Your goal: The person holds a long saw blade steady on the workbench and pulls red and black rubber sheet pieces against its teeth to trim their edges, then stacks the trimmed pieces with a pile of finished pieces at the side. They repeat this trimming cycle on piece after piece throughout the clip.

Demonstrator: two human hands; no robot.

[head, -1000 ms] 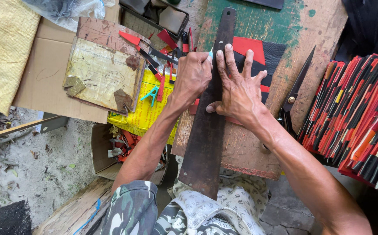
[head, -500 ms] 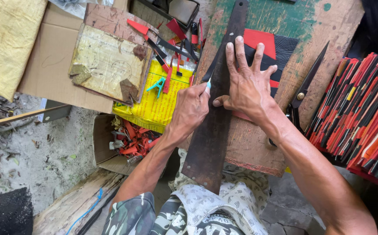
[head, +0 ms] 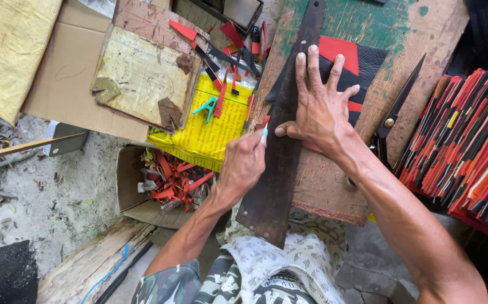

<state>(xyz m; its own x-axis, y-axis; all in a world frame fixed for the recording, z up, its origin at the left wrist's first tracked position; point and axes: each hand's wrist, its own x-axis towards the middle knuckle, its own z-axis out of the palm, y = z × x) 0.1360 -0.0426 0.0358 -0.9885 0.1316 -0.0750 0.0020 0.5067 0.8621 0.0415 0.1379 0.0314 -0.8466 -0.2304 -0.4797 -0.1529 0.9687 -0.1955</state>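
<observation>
A long dark rusty metal strip [head: 280,163] lies lengthwise on a worn wooden board [head: 334,186] painted green at its far end. My right hand [head: 320,107] presses flat on the strip, fingers spread. Red and black sheet material [head: 348,53] lies under the strip and my fingers. My left hand [head: 244,163] is closed around a small light-coloured blade or marker, its tip at the strip's left edge beside my right thumb.
Dark scissors [head: 396,107] lie on the board's right side. Stacked red-and-black pieces [head: 469,146] fill the right. A yellow sheet [head: 210,132], a worn book-like board [head: 142,76], and a cardboard box of red scraps [head: 168,180] sit at left.
My left hand has slid down along the strip's left edge toward me. My right hand stays pressed on the strip.
</observation>
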